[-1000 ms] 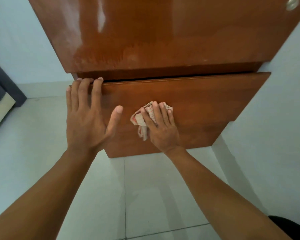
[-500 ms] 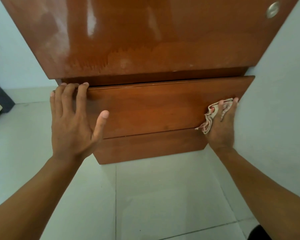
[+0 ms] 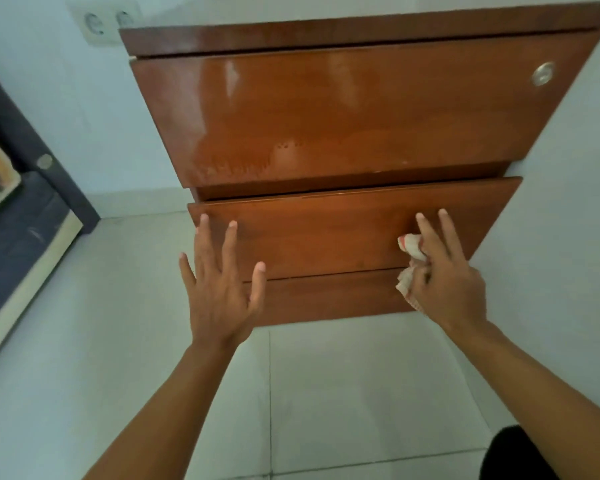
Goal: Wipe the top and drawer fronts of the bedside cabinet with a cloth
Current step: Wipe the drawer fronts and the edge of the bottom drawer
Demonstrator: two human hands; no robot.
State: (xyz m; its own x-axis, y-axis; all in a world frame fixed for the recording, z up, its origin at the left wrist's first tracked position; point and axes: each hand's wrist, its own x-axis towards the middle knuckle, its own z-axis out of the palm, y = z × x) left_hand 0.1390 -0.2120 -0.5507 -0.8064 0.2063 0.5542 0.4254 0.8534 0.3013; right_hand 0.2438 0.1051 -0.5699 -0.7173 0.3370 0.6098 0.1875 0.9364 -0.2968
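Note:
The brown wooden bedside cabinet (image 3: 343,112) fills the upper middle, seen from above its front. Its glossy upper drawer front carries a round metal lock (image 3: 543,74). The lower drawer front (image 3: 326,233) sticks out a little from the body. My left hand (image 3: 219,289) is spread with fingers apart, in front of the lower drawer's left end, holding nothing. My right hand (image 3: 444,282) grips a crumpled white cloth with red marks (image 3: 409,261) against the right part of the lower drawer front, two fingers stretched out on the wood.
Pale floor tiles (image 3: 326,393) lie below the cabinet. A white wall (image 3: 568,202) runs close along the cabinet's right side. A dark bed frame (image 3: 18,216) stands at the left edge. A double wall socket (image 3: 104,22) sits above the cabinet's left corner.
The view has pulled back and now shows the whole cabinet front. My left hand has come off the lower drawer's top edge and opened. My right hand with the cloth moved slightly left from the drawer's right end.

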